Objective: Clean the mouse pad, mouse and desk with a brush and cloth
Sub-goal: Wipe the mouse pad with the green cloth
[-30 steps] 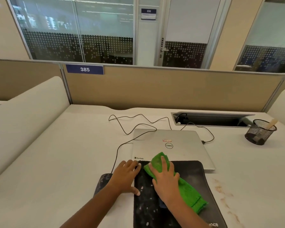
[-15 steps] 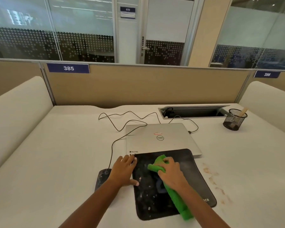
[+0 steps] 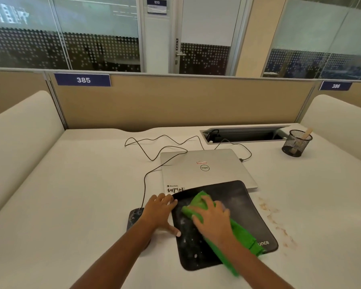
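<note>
A black mouse pad with white specks lies on the white desk, its far edge resting on a closed silver laptop. My right hand presses a green cloth flat against the pad's middle. My left hand lies flat with fingers spread on the pad's left edge. A dark, dusty mouse sits just left of my left wrist, partly hidden by it. A brush handle sticks out of a black mesh cup at the far right.
The mouse cable snakes over the desk into an open cable tray. Brown stains mark the desk right of the pad. A beige partition closes the back; padded white dividers stand at both sides.
My right hand has slid the green cloth back and forth over the pad, now lying nearer the middle. My left hand stays on the pad's left edge. The camera has tilted and shifted.
</note>
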Demonstrator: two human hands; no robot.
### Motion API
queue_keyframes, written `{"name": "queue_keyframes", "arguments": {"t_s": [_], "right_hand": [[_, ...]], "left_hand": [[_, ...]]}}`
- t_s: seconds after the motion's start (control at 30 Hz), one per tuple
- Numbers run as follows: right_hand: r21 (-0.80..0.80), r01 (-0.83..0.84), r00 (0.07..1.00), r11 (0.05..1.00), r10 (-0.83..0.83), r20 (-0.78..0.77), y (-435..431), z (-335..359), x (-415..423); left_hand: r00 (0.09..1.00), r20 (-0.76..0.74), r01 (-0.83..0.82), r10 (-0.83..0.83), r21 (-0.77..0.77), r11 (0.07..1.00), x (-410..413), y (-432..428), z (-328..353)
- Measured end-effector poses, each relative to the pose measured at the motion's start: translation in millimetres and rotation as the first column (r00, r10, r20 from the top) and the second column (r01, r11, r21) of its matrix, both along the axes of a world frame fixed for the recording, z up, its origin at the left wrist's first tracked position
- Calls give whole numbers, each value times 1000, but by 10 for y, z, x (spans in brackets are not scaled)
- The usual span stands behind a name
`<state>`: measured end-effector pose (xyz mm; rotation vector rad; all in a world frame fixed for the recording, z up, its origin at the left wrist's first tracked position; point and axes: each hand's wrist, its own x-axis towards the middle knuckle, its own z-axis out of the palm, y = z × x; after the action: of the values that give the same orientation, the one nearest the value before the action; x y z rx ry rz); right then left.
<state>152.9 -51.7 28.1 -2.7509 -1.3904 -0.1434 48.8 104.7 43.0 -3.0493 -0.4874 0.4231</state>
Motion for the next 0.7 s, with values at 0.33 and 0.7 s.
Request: {"name": "queue_keyframes", "arguments": {"t_s": [0.33, 0.7], "right_hand": [[77, -93, 995, 993, 90, 48, -81, -29, -249], [107, -138, 987, 985, 128, 95, -118, -34, -301]], "left_hand": [[999, -14, 31, -31, 13, 999, 13, 35, 4], [1000, -10, 27, -27, -7, 1000, -7, 31, -9]]}}
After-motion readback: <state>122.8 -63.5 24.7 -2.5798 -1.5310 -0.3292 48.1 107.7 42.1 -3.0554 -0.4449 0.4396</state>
